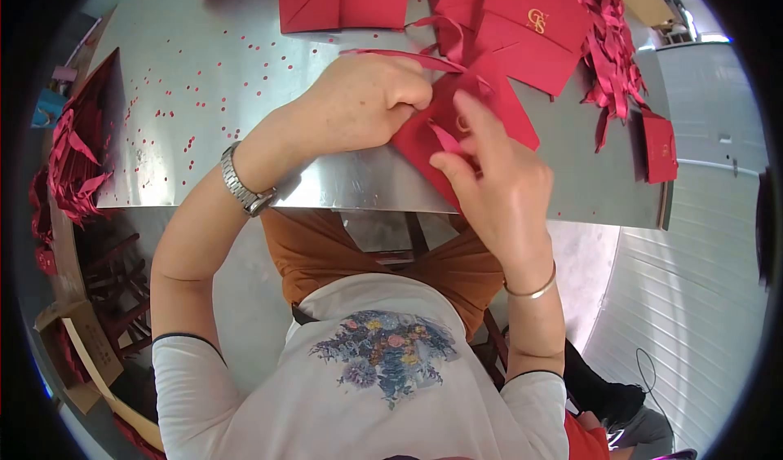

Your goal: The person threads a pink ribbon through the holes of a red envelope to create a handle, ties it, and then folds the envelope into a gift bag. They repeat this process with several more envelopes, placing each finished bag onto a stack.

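Observation:
A small red paper bag (507, 111) with a gold mark lies slanted at the table's front edge, under both hands. My left hand (367, 99), with a metal watch at the wrist, is closed at the bag's upper left side; its curled fingers hide the exact grip. A red ribbon (441, 61) runs from behind that hand across the top of the bag. Over the lower part of the bag, my right hand (507, 184) has its thumb and index finger apart, slightly blurred. A short ribbon end (444, 139) pokes up beside its fingers.
More red bags (538, 28) with gold lettering lie along the far side of the metal table (326, 162). Ribbons are heaped (610, 56) at the right, near a small upright bag (659, 148). Red paper dots litter the left side. A cardboard box (90, 346) stands lower left.

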Available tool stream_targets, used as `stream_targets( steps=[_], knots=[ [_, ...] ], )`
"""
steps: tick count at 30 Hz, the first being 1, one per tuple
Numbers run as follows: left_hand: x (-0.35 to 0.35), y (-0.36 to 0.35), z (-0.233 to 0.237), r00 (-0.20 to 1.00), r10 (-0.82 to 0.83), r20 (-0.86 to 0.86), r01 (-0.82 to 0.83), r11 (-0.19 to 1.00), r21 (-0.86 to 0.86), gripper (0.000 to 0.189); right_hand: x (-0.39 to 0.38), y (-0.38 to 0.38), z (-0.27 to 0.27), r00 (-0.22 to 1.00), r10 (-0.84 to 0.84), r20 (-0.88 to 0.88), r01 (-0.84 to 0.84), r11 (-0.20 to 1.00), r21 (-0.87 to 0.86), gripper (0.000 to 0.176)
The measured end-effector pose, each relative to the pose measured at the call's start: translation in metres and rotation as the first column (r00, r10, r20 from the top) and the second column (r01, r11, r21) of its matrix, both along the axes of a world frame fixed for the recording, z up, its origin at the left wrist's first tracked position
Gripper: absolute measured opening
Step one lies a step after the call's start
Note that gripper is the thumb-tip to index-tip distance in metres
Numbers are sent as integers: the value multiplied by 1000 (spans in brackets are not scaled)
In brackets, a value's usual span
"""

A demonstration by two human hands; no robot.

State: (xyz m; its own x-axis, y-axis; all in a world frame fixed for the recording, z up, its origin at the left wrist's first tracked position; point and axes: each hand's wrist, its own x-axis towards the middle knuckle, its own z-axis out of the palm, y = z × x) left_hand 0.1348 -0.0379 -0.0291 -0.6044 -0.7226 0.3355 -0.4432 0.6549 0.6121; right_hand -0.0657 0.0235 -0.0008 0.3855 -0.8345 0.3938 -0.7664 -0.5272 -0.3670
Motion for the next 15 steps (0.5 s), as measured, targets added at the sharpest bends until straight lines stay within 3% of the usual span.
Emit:
stream_targets(
  steps=[1, 6, 8, 9, 11, 12, 13, 15],
  knots=[
    [1, 1, 0, 998, 45, 31, -44, 998, -37, 9, -6, 3, 3, 991, 60, -119, -77, 987, -143, 43],
    [2, 2, -3, 997, 51, 55, -48, 997, -62, 10, -22, 19, -4, 979, 32, -201, -95, 945, -312, 39],
    [3, 3, -4, 994, 71, 85, -66, 996, -61, 10, -29, 23, -12, 999, -35, 34, 44, 948, -315, 42],
    [5, 3, -7, 993, 79, 87, -74, 996, -59, 10, -38, 30, -30, 978, -131, 165, 161, 969, -185, 56],
    [7, 2, -9, 992, 86, 91, -80, 995, -59, 10, -29, 30, -40, 877, -245, 413, 236, 969, 74, 73],
    [8, 4, -9, 991, 85, 107, -81, 996, -41, 9, -36, 29, -44, 967, -221, 130, 205, 971, 126, 81],
    [9, 4, -10, 989, 85, 123, -83, 996, -23, 8, -40, 29, -46, 966, -221, 132, 204, 970, 129, 81],
    [17, 1, -12, 987, 125, 105, -114, 988, -103, 7, -44, 28, -47, 973, -127, -193, 140, 989, 53, 81]
  ],
)
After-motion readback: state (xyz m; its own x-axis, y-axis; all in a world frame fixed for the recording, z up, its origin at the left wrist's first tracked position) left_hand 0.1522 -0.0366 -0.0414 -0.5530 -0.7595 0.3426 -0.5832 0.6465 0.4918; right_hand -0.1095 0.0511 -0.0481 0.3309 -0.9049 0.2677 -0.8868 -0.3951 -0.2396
